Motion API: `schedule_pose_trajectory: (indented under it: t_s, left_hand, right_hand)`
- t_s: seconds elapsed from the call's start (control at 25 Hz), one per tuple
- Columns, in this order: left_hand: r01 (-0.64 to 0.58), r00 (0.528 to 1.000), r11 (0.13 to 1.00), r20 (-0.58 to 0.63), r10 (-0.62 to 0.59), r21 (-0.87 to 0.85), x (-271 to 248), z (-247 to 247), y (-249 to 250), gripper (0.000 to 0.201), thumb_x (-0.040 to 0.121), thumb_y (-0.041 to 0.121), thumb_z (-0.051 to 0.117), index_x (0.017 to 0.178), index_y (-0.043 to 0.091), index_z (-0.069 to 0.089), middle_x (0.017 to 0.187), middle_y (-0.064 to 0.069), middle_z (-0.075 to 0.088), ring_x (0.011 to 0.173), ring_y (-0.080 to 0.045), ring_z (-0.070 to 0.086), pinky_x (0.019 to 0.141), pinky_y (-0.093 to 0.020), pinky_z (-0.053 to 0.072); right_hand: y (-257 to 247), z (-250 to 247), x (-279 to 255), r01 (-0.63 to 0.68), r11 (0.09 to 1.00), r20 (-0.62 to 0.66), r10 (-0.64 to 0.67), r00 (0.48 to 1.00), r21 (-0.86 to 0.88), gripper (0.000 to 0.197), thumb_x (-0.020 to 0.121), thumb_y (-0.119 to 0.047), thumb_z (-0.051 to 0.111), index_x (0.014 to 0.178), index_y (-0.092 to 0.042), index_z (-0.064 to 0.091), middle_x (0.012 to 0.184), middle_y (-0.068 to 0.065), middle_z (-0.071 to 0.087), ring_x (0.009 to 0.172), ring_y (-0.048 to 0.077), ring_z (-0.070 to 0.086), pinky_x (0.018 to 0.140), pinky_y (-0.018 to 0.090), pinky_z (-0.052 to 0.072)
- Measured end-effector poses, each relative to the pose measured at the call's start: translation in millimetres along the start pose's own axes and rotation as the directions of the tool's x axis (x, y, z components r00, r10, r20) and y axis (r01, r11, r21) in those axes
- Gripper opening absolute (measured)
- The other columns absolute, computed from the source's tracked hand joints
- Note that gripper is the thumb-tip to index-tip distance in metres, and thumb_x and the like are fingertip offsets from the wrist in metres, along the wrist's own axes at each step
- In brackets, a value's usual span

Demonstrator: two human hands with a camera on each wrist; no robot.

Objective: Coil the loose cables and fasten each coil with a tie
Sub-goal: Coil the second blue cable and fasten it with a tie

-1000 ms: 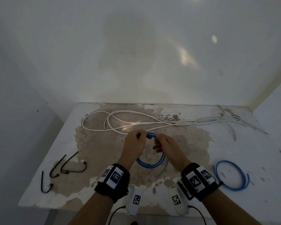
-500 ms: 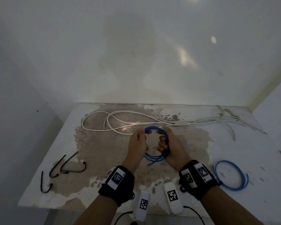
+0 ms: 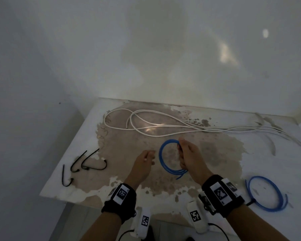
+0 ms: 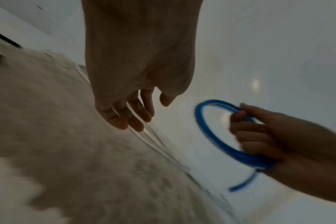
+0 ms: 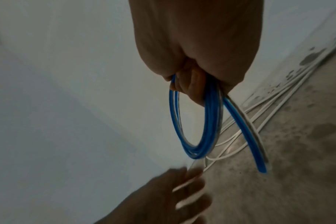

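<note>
My right hand (image 3: 184, 153) grips a blue cable coil (image 3: 161, 159) of several turns, held upright above the table's middle; its loose end (image 3: 180, 176) pokes out below the hand. The right wrist view shows my fingers (image 5: 192, 84) curled round the blue coil (image 5: 205, 128). My left hand (image 3: 146, 158) hovers just left of the coil with relaxed fingers and holds nothing; in the left wrist view its fingers (image 4: 130, 116) hang loose, apart from the coil (image 4: 207, 133). Three black ties (image 3: 87, 162) lie at the table's left. A second blue coil (image 3: 266, 193) lies at the right.
Long loose white cables (image 3: 155, 126) sprawl across the back of the worn table (image 3: 73, 171) and run off to the right. White walls close in behind and on both sides. The table's front edge is near my wrists.
My left hand has let go of the blue coil and drawn back to the left. My right hand now holds the coil alone, a little further right.
</note>
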State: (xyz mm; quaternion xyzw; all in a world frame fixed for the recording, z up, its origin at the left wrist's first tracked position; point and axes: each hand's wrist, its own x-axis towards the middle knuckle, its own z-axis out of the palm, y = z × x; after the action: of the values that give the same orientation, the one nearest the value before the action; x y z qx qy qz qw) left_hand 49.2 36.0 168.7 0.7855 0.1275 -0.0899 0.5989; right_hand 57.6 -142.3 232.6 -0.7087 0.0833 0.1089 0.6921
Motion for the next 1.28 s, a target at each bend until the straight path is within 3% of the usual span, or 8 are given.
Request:
schedule_pose_trajectory:
  t_s: [0.12, 0.24, 0.32, 0.44, 0.64, 0.92, 1.08, 1.28]
  left_hand:
    - [0.169, 0.963, 0.949, -0.248, -0.102, 0.265, 2, -67, -67, 0.022, 0.098, 0.018, 0.050, 0.117, 0.013, 0.058, 0.118, -0.016, 0.057, 0.091, -0.032, 0.060, 0.081, -0.042, 0.053]
    - [0.310, 0.921, 0.726, -0.382, -0.070, 0.613, -1, -130, -112, 0.042, 0.091, 0.016, 0.053, 0.133, 0.015, 0.049, 0.135, -0.011, 0.044, 0.112, -0.037, 0.050, 0.091, -0.046, 0.044]
    - [0.318, 0.940, 0.607, -0.326, -0.102, 0.728, 3, -155, -126, 0.044, 0.091, 0.023, 0.054, 0.134, 0.020, 0.048, 0.137, -0.006, 0.041, 0.120, -0.035, 0.046, 0.094, -0.047, 0.042]
    - [0.227, 0.968, 0.520, -0.247, -0.032, 0.824, 12, -163, -138, 0.019, 0.092, 0.022, 0.055, 0.109, 0.018, 0.061, 0.119, -0.009, 0.048, 0.109, -0.036, 0.051, 0.080, -0.044, 0.048]
    - [0.126, 0.988, 0.542, -0.156, 0.009, 0.831, 17, -143, -129, 0.018, 0.099, 0.024, 0.043, 0.107, 0.017, 0.057, 0.104, -0.007, 0.061, 0.083, -0.030, 0.062, 0.061, -0.034, 0.044]
    - [0.061, 0.998, 0.511, -0.069, -0.003, 0.857, 25, -132, -123, 0.018, 0.096, 0.037, 0.050, 0.098, 0.021, 0.057, 0.099, -0.002, 0.057, 0.088, -0.026, 0.059, 0.066, -0.034, 0.046]
    - [0.020, 0.996, 0.767, -0.076, 0.037, 0.641, 30, -119, -106, 0.011, 0.092, 0.025, 0.060, 0.084, 0.019, 0.057, 0.089, -0.003, 0.059, 0.082, -0.024, 0.058, 0.067, -0.028, 0.045]
    - [-0.003, 0.999, 0.985, -0.034, 0.009, 0.171, 30, -69, -50, 0.021, 0.094, 0.013, 0.060, 0.113, 0.021, 0.059, 0.087, -0.008, 0.062, 0.065, -0.019, 0.066, 0.053, -0.026, 0.052]
  right_hand:
    - [12, 3, 4, 0.003, 0.986, 0.042, 0.004, 0.999, -0.165, 0.043, 0.104, -0.038, 0.041, 0.069, -0.014, 0.045, 0.051, 0.000, 0.030, 0.041, 0.011, 0.023, 0.042, 0.024, 0.025]
    - [23, 7, 6, -0.090, 0.978, 0.052, 0.101, 0.994, -0.186, 0.043, 0.104, -0.038, 0.042, 0.071, -0.012, 0.047, 0.051, -0.001, 0.030, 0.041, 0.011, 0.021, 0.043, 0.025, 0.024]
    - [28, 8, 6, -0.139, 0.966, 0.032, 0.150, 0.988, -0.217, 0.043, 0.104, -0.039, 0.042, 0.072, -0.011, 0.050, 0.050, -0.003, 0.032, 0.041, 0.011, 0.023, 0.043, 0.025, 0.024]
    - [33, 10, 8, -0.176, 0.953, 0.016, 0.186, 0.982, -0.247, 0.041, 0.104, -0.039, 0.043, 0.075, -0.010, 0.052, 0.048, -0.005, 0.033, 0.042, 0.011, 0.024, 0.044, 0.026, 0.025]
    - [33, 13, 12, -0.208, 0.946, 0.001, 0.215, 0.977, -0.250, 0.040, 0.104, -0.037, 0.043, 0.076, -0.010, 0.052, 0.048, -0.006, 0.034, 0.043, 0.011, 0.024, 0.045, 0.026, 0.025]
    - [39, 1, 13, -0.223, 0.951, 0.008, 0.230, 0.973, -0.215, 0.038, 0.104, -0.035, 0.042, 0.080, -0.008, 0.052, 0.049, -0.006, 0.031, 0.043, 0.011, 0.021, 0.044, 0.025, 0.023]
    - [40, -7, 11, -0.240, 0.951, -0.003, 0.244, 0.970, -0.193, 0.039, 0.104, -0.037, 0.043, 0.078, -0.009, 0.051, 0.049, -0.006, 0.031, 0.043, 0.012, 0.021, 0.045, 0.027, 0.023]
    - [32, -12, 9, -0.223, 0.959, 0.006, 0.228, 0.974, -0.174, 0.040, 0.105, -0.038, 0.041, 0.078, -0.009, 0.050, 0.049, -0.005, 0.029, 0.043, 0.012, 0.019, 0.044, 0.027, 0.023]
